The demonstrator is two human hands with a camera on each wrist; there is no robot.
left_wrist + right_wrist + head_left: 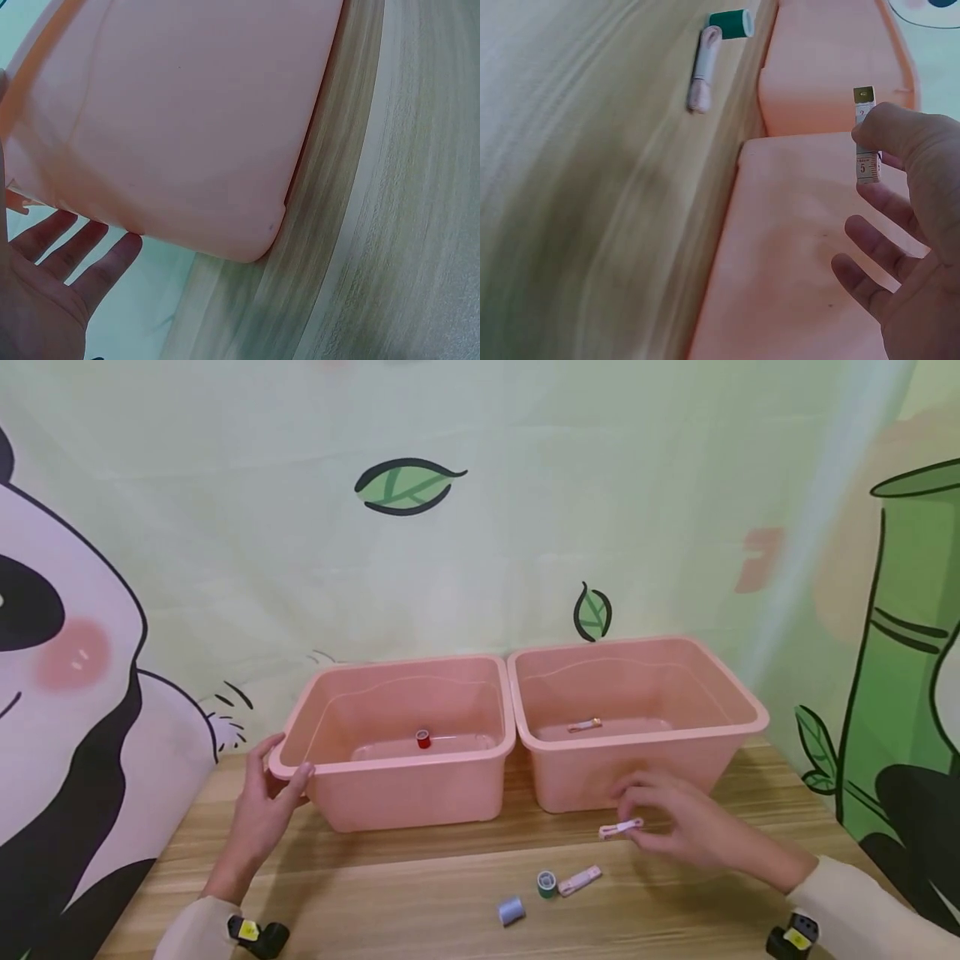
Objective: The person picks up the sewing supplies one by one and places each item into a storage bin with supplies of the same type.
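My right hand (678, 818) pinches a folded tape measure (621, 828) between thumb and fingers, in front of the right pink bin (630, 768). The right wrist view shows printed numbers and a metal end on this tape measure (867, 161); the other fingers are spread. At the near left corner of the left pink bin (412, 797), my left hand (262, 806) holds the rim, its thumb at the front and its fingers at the side. A red thread spool (423, 739) lies inside the left bin. Another folded tape measure (584, 725) lies in the right bin.
On the wooden table (405, 893), near the front, are a green thread spool (547, 884), a folded tape measure (581, 880) beside it and a light blue thread spool (512, 911). A printed cloth backdrop (487, 543) hangs behind the two bins, which stand side by side.
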